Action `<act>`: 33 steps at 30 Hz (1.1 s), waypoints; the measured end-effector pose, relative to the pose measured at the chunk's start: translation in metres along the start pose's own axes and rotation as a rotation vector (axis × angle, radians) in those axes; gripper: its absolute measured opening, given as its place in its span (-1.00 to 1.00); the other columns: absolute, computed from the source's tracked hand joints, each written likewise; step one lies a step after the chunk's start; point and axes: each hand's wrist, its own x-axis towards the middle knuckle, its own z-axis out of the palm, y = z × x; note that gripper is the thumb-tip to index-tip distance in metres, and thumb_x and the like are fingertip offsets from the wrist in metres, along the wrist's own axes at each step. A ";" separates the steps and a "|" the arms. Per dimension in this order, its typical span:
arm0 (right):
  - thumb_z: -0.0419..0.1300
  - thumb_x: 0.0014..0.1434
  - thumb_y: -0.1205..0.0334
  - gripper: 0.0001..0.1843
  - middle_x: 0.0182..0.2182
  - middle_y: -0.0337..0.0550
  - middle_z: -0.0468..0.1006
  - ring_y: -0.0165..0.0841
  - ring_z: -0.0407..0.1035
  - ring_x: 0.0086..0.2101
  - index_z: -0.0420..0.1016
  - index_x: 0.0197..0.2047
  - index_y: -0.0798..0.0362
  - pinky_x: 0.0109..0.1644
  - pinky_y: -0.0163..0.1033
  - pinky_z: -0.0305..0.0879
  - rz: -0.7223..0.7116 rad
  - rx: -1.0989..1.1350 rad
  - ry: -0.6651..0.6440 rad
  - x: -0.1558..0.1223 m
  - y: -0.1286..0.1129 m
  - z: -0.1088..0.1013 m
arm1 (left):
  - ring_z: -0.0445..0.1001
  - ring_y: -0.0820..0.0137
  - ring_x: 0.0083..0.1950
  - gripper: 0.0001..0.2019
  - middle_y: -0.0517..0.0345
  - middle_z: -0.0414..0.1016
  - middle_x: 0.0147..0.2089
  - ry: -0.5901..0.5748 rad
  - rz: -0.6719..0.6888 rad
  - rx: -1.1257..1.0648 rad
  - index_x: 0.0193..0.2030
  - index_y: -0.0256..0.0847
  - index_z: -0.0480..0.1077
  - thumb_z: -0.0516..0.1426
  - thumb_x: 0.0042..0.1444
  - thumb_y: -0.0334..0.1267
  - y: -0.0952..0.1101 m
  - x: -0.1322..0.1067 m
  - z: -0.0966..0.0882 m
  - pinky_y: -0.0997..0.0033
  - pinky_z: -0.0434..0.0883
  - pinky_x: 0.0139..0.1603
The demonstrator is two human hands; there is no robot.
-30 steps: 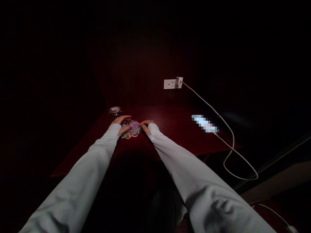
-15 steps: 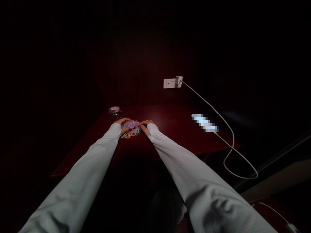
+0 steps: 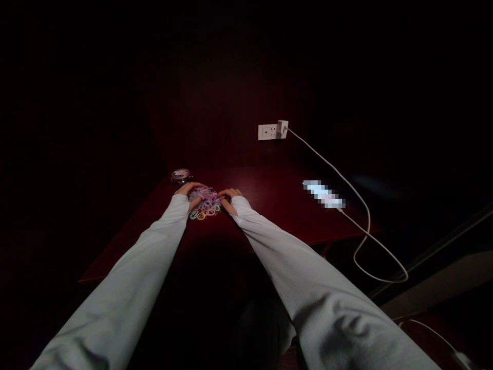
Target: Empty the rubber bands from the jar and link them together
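A heap of small coloured hair ties (image 3: 208, 201), mostly purple and pink, lies on the dark red table between my hands. Along its near edge sit a yellow, a green and a pink ring that stand out singly. My left hand (image 3: 191, 192) rests against the heap's left side, thumb and fingers apart. On the opposite side my right hand (image 3: 230, 197) touches the heap with its fingers spread from the thumb. Behind my left hand stands a clear jar (image 3: 181, 176) with a pale patterned lid; its lower part is partly hidden.
To the right on the table (image 3: 269, 205) lies a lit, pixelated phone (image 3: 323, 193). A white cable (image 3: 368, 221) loops from it past the table's edge up to a charger (image 3: 282, 127) in the wall socket (image 3: 267, 132). Another white cable (image 3: 433, 329) shows at lower right.
My left hand has shifted slightly up and left along the heap, and a little more of the hair ties shows. My right hand has barely moved.
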 end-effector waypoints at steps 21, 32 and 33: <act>0.24 0.31 0.29 -0.80 -0.07 -0.14 0.59 -0.21 0.37 0.01 0.65 -0.04 -0.04 0.26 -0.08 0.25 0.004 -0.006 -0.017 0.000 0.002 0.002 | 0.57 0.11 0.18 -0.63 0.04 0.66 0.08 -0.077 0.071 -0.056 -0.01 -0.09 0.62 0.10 0.11 -0.15 -0.009 0.002 0.003 0.05 0.43 0.38; 0.26 0.32 0.29 -0.46 0.12 -0.15 0.51 -0.18 0.28 0.09 0.53 0.33 -0.20 0.27 -0.09 0.26 -0.198 -0.077 -0.132 -0.010 -0.011 -0.003 | 0.53 0.11 0.05 -0.69 0.07 0.66 0.02 -0.054 0.027 0.046 -0.12 -0.05 0.43 0.25 -0.04 -0.13 -0.013 0.000 0.007 0.10 0.52 0.18; 0.27 0.31 0.29 -0.44 0.15 -0.15 0.50 -0.17 0.27 0.10 0.53 0.34 -0.23 0.27 -0.07 0.26 -0.228 -0.093 -0.152 -0.010 -0.010 0.000 | 0.53 0.10 0.07 -0.68 0.06 0.66 0.02 -0.049 0.028 0.037 -0.11 -0.06 0.44 0.25 -0.05 -0.12 -0.014 0.000 0.008 0.11 0.53 0.17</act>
